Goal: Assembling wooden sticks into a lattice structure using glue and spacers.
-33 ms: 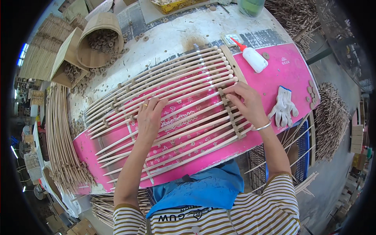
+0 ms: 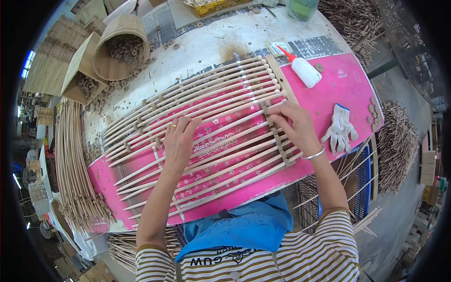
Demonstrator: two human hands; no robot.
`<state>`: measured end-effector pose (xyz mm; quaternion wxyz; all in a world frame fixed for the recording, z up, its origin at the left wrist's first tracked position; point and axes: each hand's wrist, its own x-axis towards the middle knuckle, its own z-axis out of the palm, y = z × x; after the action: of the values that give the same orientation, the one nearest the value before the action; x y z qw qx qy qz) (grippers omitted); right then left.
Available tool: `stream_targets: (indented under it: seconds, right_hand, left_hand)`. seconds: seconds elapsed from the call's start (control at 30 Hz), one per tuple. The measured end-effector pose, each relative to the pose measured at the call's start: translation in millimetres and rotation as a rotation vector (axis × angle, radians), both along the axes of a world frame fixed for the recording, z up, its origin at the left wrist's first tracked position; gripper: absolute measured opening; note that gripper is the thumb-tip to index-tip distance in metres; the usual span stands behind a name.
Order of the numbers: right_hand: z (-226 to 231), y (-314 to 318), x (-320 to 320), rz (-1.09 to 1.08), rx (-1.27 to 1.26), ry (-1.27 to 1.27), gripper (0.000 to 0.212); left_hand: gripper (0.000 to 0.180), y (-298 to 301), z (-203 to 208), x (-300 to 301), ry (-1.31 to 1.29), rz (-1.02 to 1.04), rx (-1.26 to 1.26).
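Nothing has moved: left hand lies open on the rods, right hand pinches a crossbar, glue bottle nearby.

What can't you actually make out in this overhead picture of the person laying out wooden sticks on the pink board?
- Head view: the right hand covers the slotted wooden strip beneath it, so its grip is unclear.
- The left hand lies flat, hiding the thin pale wooden sticks under its palm.
- The green container is cut off by the top edge.
- The small wooden discs in the round bamboo basket are too small to count.
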<state>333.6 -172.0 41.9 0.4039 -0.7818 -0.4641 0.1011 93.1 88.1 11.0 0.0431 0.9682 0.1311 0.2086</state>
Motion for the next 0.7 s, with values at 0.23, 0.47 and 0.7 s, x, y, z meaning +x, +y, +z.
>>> stream_targets:
  seconds: [0.23,0.47,0.7]
  right_hand:
    - [5,33,-71,0.092,0.194,1.151,0.042]
    - [-6,36,-86,-0.017,0.480,1.306,0.038]
    - [-2,31,-95,0.009,0.442,1.297,0.036]
  left_hand:
    - [0.041,-33,63,-27,-0.052,-0.067,0.069]
    - [0.049,-30,109,-108,0.042,0.149,0.012]
    - [0.027,-24,97,-165,0.070,0.203,-0.307]
